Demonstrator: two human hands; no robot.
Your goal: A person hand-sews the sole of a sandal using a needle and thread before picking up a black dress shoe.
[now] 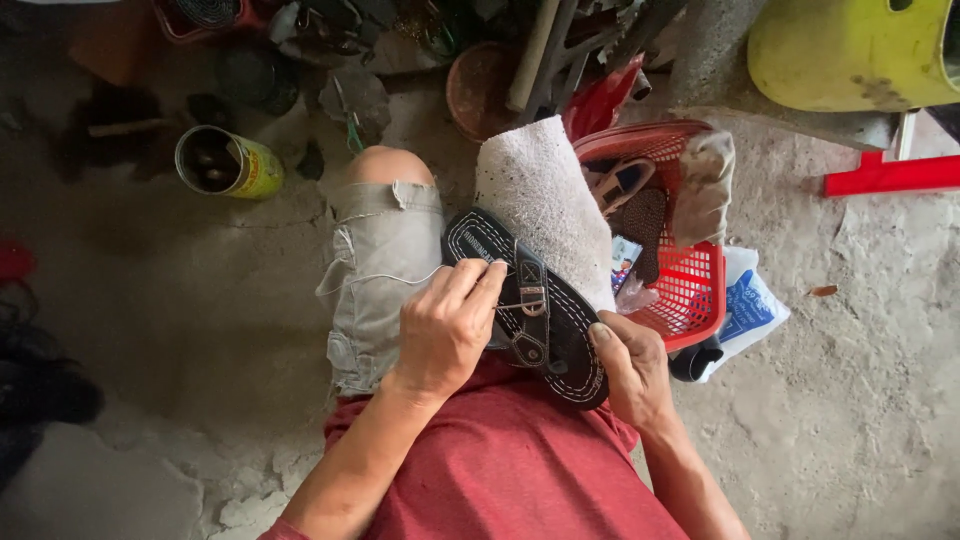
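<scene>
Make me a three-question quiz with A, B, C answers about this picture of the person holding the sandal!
1. Where is the red basket?
A. Beside the person's right hand
B. On the knee
C. Under the can

2. What colour is the stitching around the sandal?
A. Green
B. White
C. Orange

3. What is the left hand doing?
A. Resting on the floor
B. Holding the can
C. Pinching at the sandal's top

Answers: 1 A, the basket sits on the floor just past that hand. 2 B, pale stitches line the black sole. 3 C, its fingertips meet on the sandal.
</scene>
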